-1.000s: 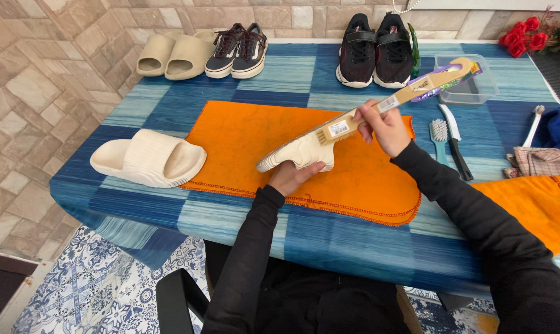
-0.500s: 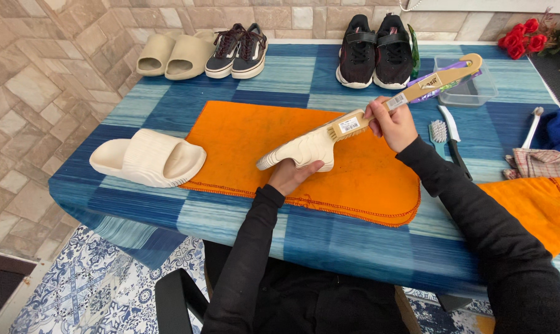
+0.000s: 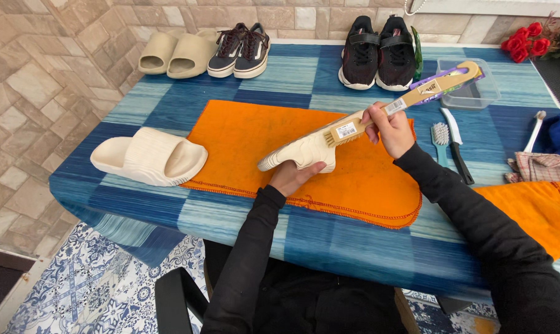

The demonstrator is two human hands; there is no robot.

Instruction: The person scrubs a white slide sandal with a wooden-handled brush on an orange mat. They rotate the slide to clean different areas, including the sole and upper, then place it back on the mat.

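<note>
- Cream slide (image 3: 150,158) at the left: rests flat on the counter (image 3: 354,247), toe just overlapping the edge of the orange cloth (image 3: 249,136); untouched by either hand.
- Back edge, far left: a pair of beige slides (image 3: 175,54) and a pair of dark sneakers (image 3: 239,51) lined up against the wall, well apart from the hands.
- Left hand (image 3: 292,176): fingers clenched from below around a second cream slide (image 3: 301,151), held tilted above the orange cloth with its sole turned up toward the brush, in my judgement so that debris falls on the cloth.
- Right hand (image 3: 391,127): fingers wrapped firmly round the long wooden brush (image 3: 403,102), mid-handle, bristle end pressed against the held slide.
- Back edge, centre: black sneakers (image 3: 379,52), paired.
- Right of the hands: small teal brush (image 3: 440,136) lying on the counter, clear plastic tub (image 3: 478,93) behind it, within easy reach.
</note>
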